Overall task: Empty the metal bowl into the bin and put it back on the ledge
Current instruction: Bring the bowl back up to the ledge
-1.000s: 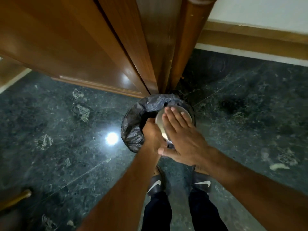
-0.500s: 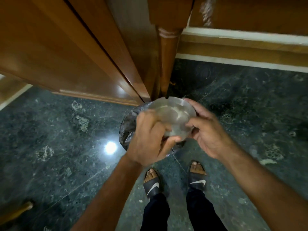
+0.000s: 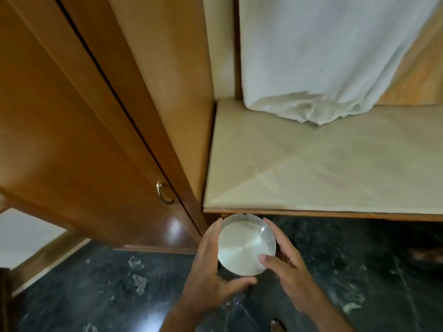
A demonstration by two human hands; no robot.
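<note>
Just below the front edge of the ledge point(image 3: 311, 168), the metal bowl point(image 3: 247, 245) sits upright and looks empty, cupped between both hands. The left hand point(image 3: 208, 276) wraps its outer wall with the thumb curled beneath, and the right hand point(image 3: 285, 267) clasps the opposite side, thumb hooked over the rim. It looks thin, rigid and light, with a smooth, likely slippery finish, so holding it by the rim and wall on opposite sides seems safest. Half a second ago it hung over the bin beside the wooden door point(image 3: 96, 140); now the bin is out of view and the white curtain point(image 3: 335, 56) drapes onto the ledge.
</note>
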